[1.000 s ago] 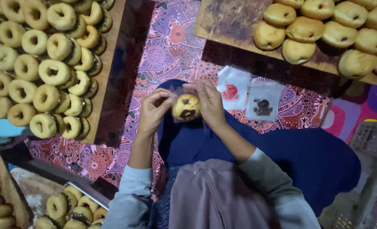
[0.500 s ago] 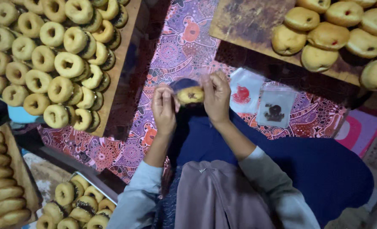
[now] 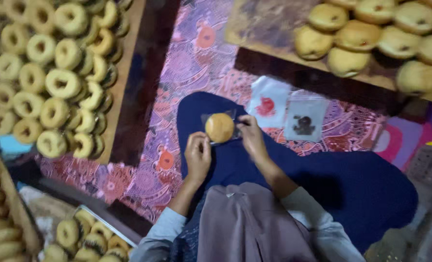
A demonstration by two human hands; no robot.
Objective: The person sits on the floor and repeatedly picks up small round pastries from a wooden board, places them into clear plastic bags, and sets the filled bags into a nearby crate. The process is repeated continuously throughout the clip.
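Round bun (image 3: 219, 127) in clear plastic wrapper (image 3: 228, 116), held over the dark blue lap (image 3: 274, 170), near its far edge. Left hand (image 3: 198, 156) directly below the bun, fingers pinching its near rim. Right hand (image 3: 251, 137) just beside it on the right, fingertips pinching the wrapper edge. No long axis: round. Both hands equally close. Two printed bags (image 3: 288, 114) beyond, on patterned cloth (image 3: 186, 68).

A patterned purple and pink floor cloth (image 3: 186, 63) covers the ground in dim light. Left of it lies a wooden board (image 3: 123, 73) of ring doughnuts (image 3: 60, 82); beyond its far right edge, another board (image 3: 269, 24) carries round buns (image 3: 361, 34).
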